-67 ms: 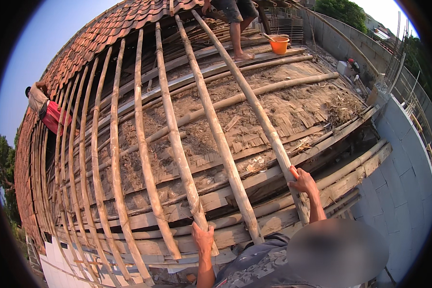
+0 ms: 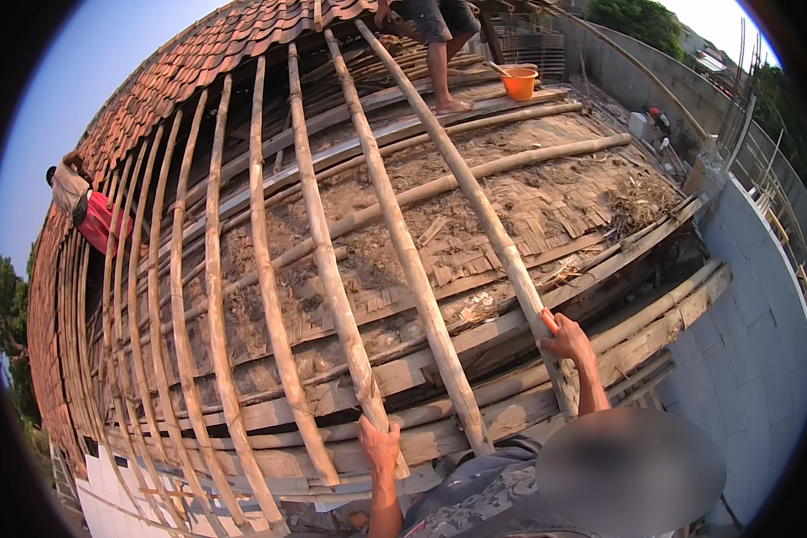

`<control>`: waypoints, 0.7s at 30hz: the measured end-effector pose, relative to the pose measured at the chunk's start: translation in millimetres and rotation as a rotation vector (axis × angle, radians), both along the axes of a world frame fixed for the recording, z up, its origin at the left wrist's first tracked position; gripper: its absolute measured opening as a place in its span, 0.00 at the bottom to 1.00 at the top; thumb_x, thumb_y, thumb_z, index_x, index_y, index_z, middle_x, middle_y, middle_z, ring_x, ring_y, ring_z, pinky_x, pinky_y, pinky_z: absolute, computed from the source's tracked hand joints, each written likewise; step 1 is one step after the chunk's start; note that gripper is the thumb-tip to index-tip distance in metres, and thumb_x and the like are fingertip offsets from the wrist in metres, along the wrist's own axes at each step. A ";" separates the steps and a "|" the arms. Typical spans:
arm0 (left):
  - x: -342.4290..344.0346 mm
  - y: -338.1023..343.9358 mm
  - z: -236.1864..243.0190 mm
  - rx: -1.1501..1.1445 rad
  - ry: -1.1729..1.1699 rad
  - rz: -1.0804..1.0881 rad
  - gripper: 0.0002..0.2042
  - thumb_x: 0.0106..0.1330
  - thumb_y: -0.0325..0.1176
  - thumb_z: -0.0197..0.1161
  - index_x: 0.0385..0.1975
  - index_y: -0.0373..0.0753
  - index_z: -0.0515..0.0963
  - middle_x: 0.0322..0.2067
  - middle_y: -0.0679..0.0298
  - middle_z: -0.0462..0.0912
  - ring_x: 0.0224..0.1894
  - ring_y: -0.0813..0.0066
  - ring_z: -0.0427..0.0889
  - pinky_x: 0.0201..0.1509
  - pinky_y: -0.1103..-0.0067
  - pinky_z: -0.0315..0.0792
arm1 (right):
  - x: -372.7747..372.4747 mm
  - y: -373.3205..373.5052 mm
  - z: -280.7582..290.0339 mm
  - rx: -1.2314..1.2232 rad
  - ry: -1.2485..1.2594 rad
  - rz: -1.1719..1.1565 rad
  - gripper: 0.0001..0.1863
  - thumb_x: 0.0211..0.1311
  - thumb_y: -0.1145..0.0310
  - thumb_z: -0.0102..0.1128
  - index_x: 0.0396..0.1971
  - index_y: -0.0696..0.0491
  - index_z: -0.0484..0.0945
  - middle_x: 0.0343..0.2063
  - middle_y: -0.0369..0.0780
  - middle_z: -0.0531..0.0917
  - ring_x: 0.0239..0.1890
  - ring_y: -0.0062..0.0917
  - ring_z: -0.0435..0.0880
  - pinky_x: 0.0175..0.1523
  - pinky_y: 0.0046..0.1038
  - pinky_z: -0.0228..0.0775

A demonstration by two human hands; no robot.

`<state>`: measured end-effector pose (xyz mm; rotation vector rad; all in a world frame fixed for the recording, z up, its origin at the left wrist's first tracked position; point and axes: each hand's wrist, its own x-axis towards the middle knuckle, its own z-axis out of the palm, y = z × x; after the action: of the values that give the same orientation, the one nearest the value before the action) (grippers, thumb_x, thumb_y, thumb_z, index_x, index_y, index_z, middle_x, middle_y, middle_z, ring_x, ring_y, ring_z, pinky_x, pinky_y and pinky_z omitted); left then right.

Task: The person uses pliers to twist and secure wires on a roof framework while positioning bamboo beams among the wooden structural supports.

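Observation:
Long bamboo poles run side by side down a stripped roof slope. My left hand [image 2: 380, 445] is wrapped round the lower end of a bamboo pole [image 2: 348, 336], near the eave. Farther right, my right hand [image 2: 568, 339] is closed round a short orange handle [image 2: 548, 320]; the rest of that item is hidden. The same hand rests against the rightmost bamboo pole [image 2: 504, 244]. Between my hands lies another bamboo pole [image 2: 424, 285], touched by neither. Beneath the poles, a thick wooden beam [image 2: 516, 414] crosses at the eave.
Woven bamboo matting [image 2: 529, 215] covered in debris lies under the poles. Red roof tiles [image 2: 179, 81] remain along the top. An orange bucket [image 2: 518, 84] stands near a co-worker's bare foot [image 2: 453, 106]. Another person [image 2: 94, 208] crouches at far left. A pale block wall [image 2: 744, 341] borders the right.

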<state>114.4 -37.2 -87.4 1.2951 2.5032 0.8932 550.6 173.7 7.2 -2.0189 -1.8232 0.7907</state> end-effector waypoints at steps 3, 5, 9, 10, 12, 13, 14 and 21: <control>0.7 -0.5 -0.7 0.013 0.019 -0.004 0.42 0.54 0.40 0.76 0.64 0.23 0.65 0.57 0.34 0.76 0.60 0.36 0.75 0.66 0.57 0.70 | 2.4 2.3 -5.0 -0.003 -0.010 -0.003 0.29 0.44 0.55 0.80 0.41 0.56 0.75 0.40 0.50 0.86 0.47 0.47 0.86 0.51 0.43 0.77; 0.9 -1.1 1.8 0.025 0.035 -0.019 0.41 0.54 0.40 0.76 0.64 0.23 0.65 0.56 0.34 0.76 0.59 0.36 0.75 0.65 0.57 0.71 | 1.9 1.6 -4.8 0.000 -0.009 -0.007 0.30 0.44 0.55 0.81 0.42 0.56 0.76 0.41 0.50 0.86 0.48 0.47 0.86 0.51 0.43 0.77; 4.0 1.8 14.3 -0.040 -0.066 0.000 0.43 0.56 0.40 0.75 0.68 0.24 0.62 0.60 0.32 0.73 0.63 0.34 0.72 0.68 0.56 0.68 | 2.9 2.9 1.9 -0.022 0.026 -0.015 0.31 0.43 0.54 0.82 0.43 0.56 0.77 0.42 0.49 0.86 0.48 0.46 0.86 0.51 0.43 0.77; 3.4 1.4 13.2 -0.039 -0.076 0.000 0.43 0.56 0.40 0.75 0.68 0.24 0.62 0.60 0.32 0.73 0.63 0.34 0.73 0.68 0.56 0.68 | 3.0 3.4 2.7 -0.030 0.025 -0.016 0.31 0.43 0.53 0.82 0.43 0.56 0.77 0.42 0.49 0.86 0.48 0.46 0.86 0.51 0.43 0.77; 3.2 1.2 12.4 -0.034 -0.072 0.000 0.43 0.56 0.40 0.75 0.68 0.24 0.62 0.59 0.33 0.74 0.62 0.34 0.73 0.67 0.56 0.69 | 3.9 4.3 1.9 -0.026 0.019 -0.009 0.32 0.43 0.53 0.82 0.43 0.56 0.77 0.42 0.49 0.86 0.48 0.46 0.86 0.51 0.43 0.77; 4.0 1.1 12.7 -0.029 -0.059 0.001 0.43 0.56 0.40 0.75 0.68 0.25 0.63 0.59 0.33 0.74 0.62 0.35 0.74 0.67 0.56 0.69 | 5.1 4.8 -0.8 -0.015 0.012 -0.001 0.32 0.43 0.53 0.82 0.42 0.56 0.77 0.41 0.49 0.86 0.47 0.45 0.86 0.51 0.43 0.77; 4.7 1.1 12.6 -0.024 -0.046 0.002 0.43 0.56 0.40 0.75 0.68 0.25 0.63 0.59 0.33 0.75 0.61 0.35 0.74 0.66 0.56 0.69 | 5.5 5.1 -3.2 -0.004 0.005 0.007 0.32 0.43 0.53 0.83 0.42 0.56 0.77 0.41 0.49 0.86 0.47 0.45 0.86 0.51 0.42 0.77; 0.6 -1.4 -6.4 0.023 0.007 0.009 0.43 0.54 0.41 0.75 0.67 0.26 0.63 0.58 0.35 0.76 0.60 0.35 0.75 0.65 0.55 0.71 | 8.5 6.0 -10.4 0.008 0.038 0.016 0.34 0.42 0.52 0.84 0.44 0.56 0.76 0.41 0.49 0.84 0.46 0.45 0.85 0.49 0.42 0.75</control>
<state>115.0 -38.7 -93.8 1.2971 2.5135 0.9238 559.1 179.7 -3.2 -1.9725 -1.8209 0.8192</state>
